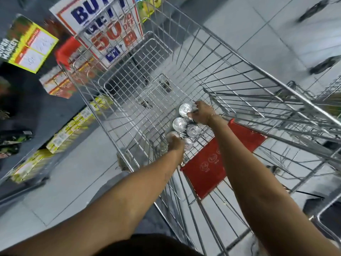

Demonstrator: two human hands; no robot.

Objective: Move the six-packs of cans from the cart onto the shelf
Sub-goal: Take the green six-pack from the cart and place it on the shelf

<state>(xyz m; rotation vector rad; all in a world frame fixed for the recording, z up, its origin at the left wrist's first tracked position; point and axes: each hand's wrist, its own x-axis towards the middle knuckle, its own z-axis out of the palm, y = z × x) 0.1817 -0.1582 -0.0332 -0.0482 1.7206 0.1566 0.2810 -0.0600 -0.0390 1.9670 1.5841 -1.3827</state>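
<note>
six-pack [184, 126] sat on the floor of the wire cart [245, 63], near its red flap [217, 159] | left hand [176, 144] gripped the pack's near end | right hand [202, 113] gripped its far end | sign [105, 28] read "BUY", "50", "% OFF" | yellow card [27, 45] read "SUPER MARKET"

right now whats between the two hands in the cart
In the head view, the six-pack's silver can tops fill the stretch between the left hand and the right hand, one hand gripping each end of the pack.
</note>
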